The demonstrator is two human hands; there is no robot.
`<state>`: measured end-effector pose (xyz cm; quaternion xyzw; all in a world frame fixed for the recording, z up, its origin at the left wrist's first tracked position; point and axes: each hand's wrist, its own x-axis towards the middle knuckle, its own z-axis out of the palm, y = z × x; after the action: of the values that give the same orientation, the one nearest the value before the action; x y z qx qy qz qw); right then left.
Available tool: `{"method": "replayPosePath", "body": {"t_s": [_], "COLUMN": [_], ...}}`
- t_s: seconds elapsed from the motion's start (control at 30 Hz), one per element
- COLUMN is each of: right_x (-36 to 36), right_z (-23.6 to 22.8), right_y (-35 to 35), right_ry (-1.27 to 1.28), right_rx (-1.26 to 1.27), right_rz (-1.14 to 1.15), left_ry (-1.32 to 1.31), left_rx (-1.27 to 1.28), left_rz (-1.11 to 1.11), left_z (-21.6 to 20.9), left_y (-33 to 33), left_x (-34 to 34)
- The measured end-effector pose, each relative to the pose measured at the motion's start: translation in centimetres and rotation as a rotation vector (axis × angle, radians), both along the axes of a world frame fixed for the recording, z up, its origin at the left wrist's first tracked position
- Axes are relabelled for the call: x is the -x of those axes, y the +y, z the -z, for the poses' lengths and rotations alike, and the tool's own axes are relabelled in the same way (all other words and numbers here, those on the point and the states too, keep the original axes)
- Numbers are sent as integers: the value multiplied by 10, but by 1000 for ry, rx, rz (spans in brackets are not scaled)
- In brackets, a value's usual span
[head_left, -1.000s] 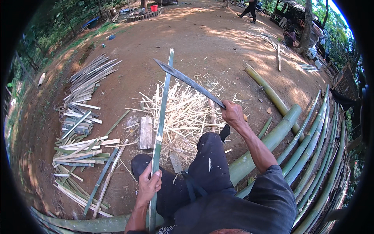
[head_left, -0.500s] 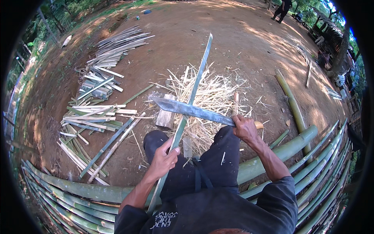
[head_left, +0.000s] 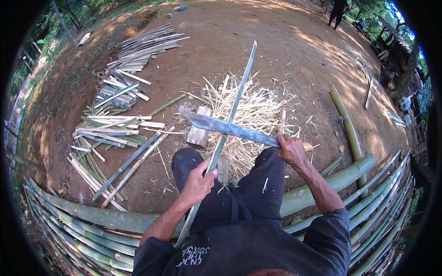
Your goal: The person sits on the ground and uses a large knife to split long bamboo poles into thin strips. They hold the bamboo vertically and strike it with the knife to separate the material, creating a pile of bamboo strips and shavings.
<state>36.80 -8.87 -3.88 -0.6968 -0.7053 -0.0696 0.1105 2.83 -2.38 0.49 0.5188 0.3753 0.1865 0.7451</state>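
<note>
A long green bamboo strip (head_left: 242, 87) slants up and away from my lap, its far end thin and pointed. My left hand (head_left: 197, 185) is closed around its lower part, thumb along the edge. Across the strip lies the broad grey blade of a machete (head_left: 246, 134), its tip toward the left. The fingers of my right hand (head_left: 291, 149) wrap round the machete's grip, and a pale wooden end shows past them. Blade and strip appear to touch where they cross, above my knees.
Pale bamboo shavings (head_left: 262, 103) heap beyond my knees, beside a wood block (head_left: 199, 131). Split bamboo strips (head_left: 120, 94) lie in piles at left. A thick bamboo pole (head_left: 329, 184) and thinner poles (head_left: 87, 248) run across near me. A person (head_left: 337, 14) stands far right.
The view has shifted a little, moving the scene slightly rightward. Both hands keep their grips, and the machete still crosses the strip at nearly the same place.
</note>
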Motion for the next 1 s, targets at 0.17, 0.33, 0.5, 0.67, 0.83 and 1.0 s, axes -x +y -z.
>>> {"method": "replayPosePath", "body": {"t_s": [0.17, 0.33, 0.5, 0.67, 0.83, 1.0], "right_x": [-14, -29, -58, -91, -106, -127], "right_z": [2, 5, -1, -1, -8, -12], "right_y": [4, 12, 27, 36, 38, 41], "right_ry": [55, 86, 101, 94, 107, 141], "right_rx": [17, 17, -49, -110, -134, -176], "right_rz": [90, 187, 314, 377, 466, 502], "left_ry": [25, 62, 100, 136, 142, 103], "left_rx": [-30, -95, -166, -232, -178, -28], "left_rz": [14, 21, 68, 106, 131, 152], "left_z": [5, 7, 13, 12, 14, 10], "left_y": [-3, -9, -20, -22, -31, -32], "left_x": [3, 6, 19, 30, 44, 53]}}
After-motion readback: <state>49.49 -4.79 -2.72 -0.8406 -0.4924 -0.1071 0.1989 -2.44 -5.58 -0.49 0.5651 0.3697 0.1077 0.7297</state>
